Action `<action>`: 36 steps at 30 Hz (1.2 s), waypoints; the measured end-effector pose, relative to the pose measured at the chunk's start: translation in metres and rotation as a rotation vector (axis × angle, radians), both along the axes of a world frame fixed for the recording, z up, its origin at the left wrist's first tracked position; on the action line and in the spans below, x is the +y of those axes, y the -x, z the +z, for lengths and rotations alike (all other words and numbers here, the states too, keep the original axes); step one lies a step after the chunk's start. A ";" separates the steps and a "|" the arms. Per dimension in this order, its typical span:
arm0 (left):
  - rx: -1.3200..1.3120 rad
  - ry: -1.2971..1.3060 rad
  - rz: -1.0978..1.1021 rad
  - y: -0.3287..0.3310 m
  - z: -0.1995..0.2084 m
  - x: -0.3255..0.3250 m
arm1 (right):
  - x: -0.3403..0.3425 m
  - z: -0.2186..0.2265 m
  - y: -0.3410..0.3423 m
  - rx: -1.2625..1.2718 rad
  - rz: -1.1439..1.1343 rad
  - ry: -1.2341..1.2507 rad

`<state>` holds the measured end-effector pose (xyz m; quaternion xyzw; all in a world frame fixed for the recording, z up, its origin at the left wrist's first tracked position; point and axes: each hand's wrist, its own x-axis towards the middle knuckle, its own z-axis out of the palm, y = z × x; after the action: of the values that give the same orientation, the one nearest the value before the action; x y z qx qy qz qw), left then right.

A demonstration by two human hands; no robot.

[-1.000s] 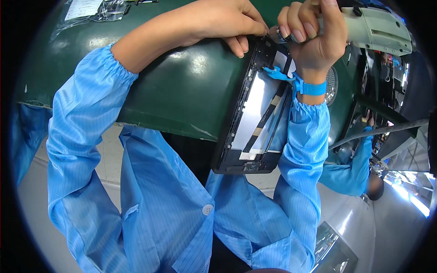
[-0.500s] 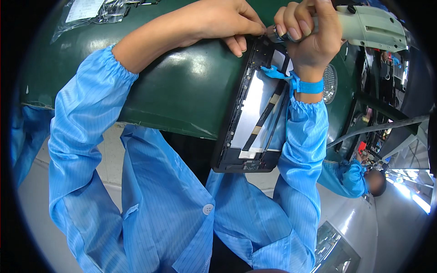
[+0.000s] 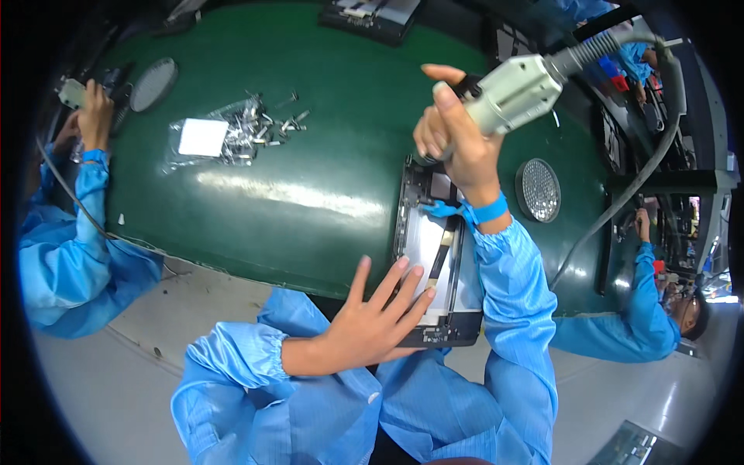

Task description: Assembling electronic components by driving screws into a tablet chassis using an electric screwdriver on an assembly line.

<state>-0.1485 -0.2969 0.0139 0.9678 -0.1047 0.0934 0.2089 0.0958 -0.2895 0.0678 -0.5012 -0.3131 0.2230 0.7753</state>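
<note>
Your left hand (image 3: 368, 327) lies with fingers spread over the near left part of the opened black device (image 3: 424, 244), which juts past the green table's (image 3: 310, 163) near edge; your right hand (image 3: 465, 147) clamps its fingers around a pale corded tool (image 3: 518, 94) above the device's far end.

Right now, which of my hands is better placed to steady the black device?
Likely your left hand: it lies open over the near part of the black device, while your right hand is wrapped around the pale handheld tool.
</note>
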 end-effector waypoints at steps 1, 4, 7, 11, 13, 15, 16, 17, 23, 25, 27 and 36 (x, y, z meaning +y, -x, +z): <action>-0.033 -0.039 0.008 0.002 0.001 0.000 | -0.009 0.007 -0.001 -0.049 -0.038 0.010; -0.041 -0.018 0.059 -0.003 0.005 0.009 | -0.041 0.024 -0.026 -0.136 -0.176 -0.031; -0.064 0.010 0.041 -0.020 0.012 0.039 | -0.082 0.036 -0.051 -0.070 -0.253 -0.077; -0.127 -0.074 -0.011 -0.058 0.019 0.086 | -0.121 0.029 -0.076 -0.098 -0.406 -0.011; -0.152 -0.096 -0.009 -0.080 0.016 0.107 | -0.136 0.026 -0.082 -0.125 -0.431 -0.004; -0.175 -0.117 -0.012 -0.105 0.014 0.123 | -0.147 0.023 -0.084 -0.148 -0.462 0.006; -0.185 -0.118 0.003 -0.116 0.014 0.131 | -0.149 0.022 -0.084 -0.163 -0.456 0.012; -0.195 -0.120 0.018 -0.126 0.014 0.137 | -0.152 0.022 -0.083 -0.177 -0.452 0.019; -0.246 -0.166 0.067 -0.177 0.006 0.144 | -0.154 0.021 -0.077 -0.163 -0.429 0.014; -0.249 -0.160 0.070 -0.190 0.005 0.140 | -0.156 0.019 -0.076 -0.166 -0.393 0.026; -0.241 -0.139 0.073 -0.201 0.004 0.137 | -0.158 0.017 -0.077 -0.157 -0.399 0.024; -0.341 -0.227 0.049 -0.242 0.003 0.157 | -0.159 0.013 -0.081 -0.132 -0.414 0.053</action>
<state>0.0930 -0.1396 0.0169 0.9575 -0.1250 0.2486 0.0756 0.1766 -0.4487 0.0808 -0.5886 -0.2478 0.0340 0.7688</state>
